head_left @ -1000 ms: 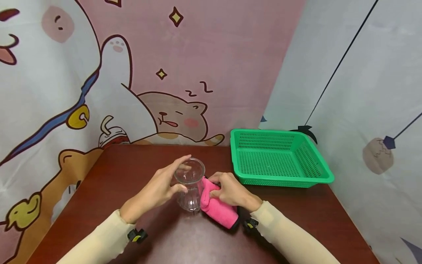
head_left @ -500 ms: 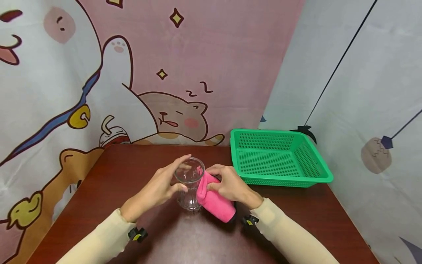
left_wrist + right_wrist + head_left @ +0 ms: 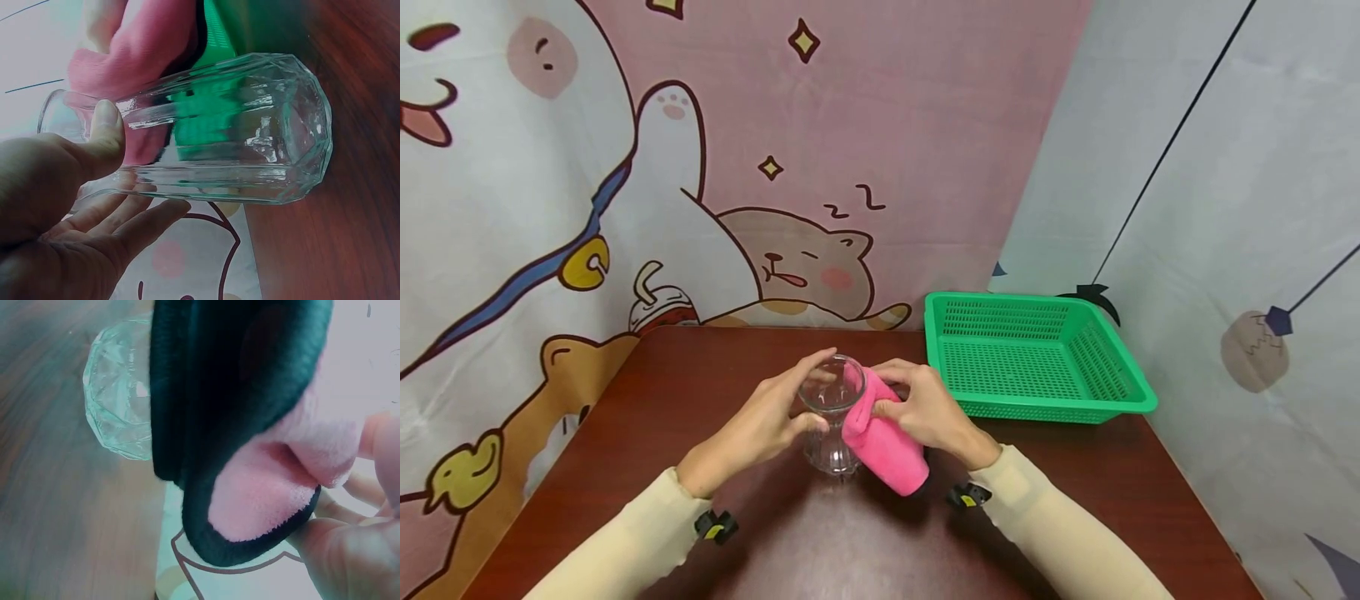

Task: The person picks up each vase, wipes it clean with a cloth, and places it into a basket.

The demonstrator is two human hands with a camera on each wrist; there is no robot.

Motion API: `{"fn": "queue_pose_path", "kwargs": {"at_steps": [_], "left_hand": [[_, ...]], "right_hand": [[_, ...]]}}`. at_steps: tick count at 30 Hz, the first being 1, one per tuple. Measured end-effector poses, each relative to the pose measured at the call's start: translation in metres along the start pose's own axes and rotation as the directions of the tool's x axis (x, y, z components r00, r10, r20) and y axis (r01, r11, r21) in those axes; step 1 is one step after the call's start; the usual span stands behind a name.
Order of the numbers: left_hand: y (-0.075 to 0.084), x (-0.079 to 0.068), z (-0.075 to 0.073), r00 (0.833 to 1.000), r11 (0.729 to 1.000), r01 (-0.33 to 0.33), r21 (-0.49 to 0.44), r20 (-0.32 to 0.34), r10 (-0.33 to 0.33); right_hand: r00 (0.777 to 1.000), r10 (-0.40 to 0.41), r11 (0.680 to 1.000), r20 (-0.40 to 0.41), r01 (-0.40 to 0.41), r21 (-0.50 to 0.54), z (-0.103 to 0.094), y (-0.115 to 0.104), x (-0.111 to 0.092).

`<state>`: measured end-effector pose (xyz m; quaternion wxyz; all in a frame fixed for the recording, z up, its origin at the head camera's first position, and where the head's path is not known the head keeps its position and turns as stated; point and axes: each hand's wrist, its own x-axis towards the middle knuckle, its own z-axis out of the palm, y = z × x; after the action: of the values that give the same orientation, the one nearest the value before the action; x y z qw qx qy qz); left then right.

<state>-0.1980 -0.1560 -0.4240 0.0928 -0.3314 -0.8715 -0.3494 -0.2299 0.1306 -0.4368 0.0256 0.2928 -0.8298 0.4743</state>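
My left hand (image 3: 767, 422) grips a clear glass vase (image 3: 831, 454) near its flared mouth, thumb on the near side and fingers behind. Faceted glass walls and a thick base show in the left wrist view, the vase (image 3: 250, 134) being see-through there. A pink cloth (image 3: 891, 454) with a dark underside is pinched in my right hand (image 3: 928, 408), folded against the vase's right side and rim. Whether any of it reaches inside the mouth I cannot tell. In the right wrist view the cloth (image 3: 262, 494) covers much of the vase, leaving the base (image 3: 119, 394) visible.
A green plastic basket (image 3: 1011, 371) with slotted walls stands at the back right of the dark reddish-brown table (image 3: 722, 358). Behind the table hangs a cartoon-printed fabric backdrop (image 3: 910, 150), continuing along the left and right sides.
My right hand has slid up and slightly left with the cloth, bringing its upper edge to the vase's rim. The left hand and vase stay nearly in place.
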Motion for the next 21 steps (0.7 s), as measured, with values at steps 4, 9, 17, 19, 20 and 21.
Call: {"fn": "queue_pose_path", "kwargs": {"at_steps": [4,9,17,19,20,21], "left_hand": [[0.0,0.001,0.0,1.0,1.0,0.008,-0.011,0.007,-0.008],[0.001,0.001,-0.001,1.0,1.0,0.021,-0.009,0.017,-0.021],[0.002,0.001,-0.003,0.999,0.999,0.032,-0.008,0.024,-0.031],[0.002,0.001,-0.003,0.999,0.999,0.039,-0.017,0.028,-0.038],[0.002,0.001,-0.003,0.999,0.999,0.04,-0.019,0.029,-0.039],[0.002,0.001,-0.003,0.999,0.999,0.042,-0.022,0.031,-0.041]], "right_hand": [[1.0,0.01,0.998,-0.026,-0.008,0.061,-0.003,-0.002,-0.002],[0.998,0.02,0.992,-0.065,-0.012,0.124,-0.008,-0.005,-0.003],[0.995,-0.008,0.99,-0.095,0.022,0.139,-0.011,-0.009,-0.002],[0.996,-0.007,0.991,-0.094,0.02,0.135,-0.012,-0.009,-0.002],[0.996,-0.006,0.991,-0.094,0.019,0.134,-0.012,-0.009,-0.003],[0.996,-0.005,0.991,-0.094,0.017,0.133,-0.012,-0.008,-0.003]]}}
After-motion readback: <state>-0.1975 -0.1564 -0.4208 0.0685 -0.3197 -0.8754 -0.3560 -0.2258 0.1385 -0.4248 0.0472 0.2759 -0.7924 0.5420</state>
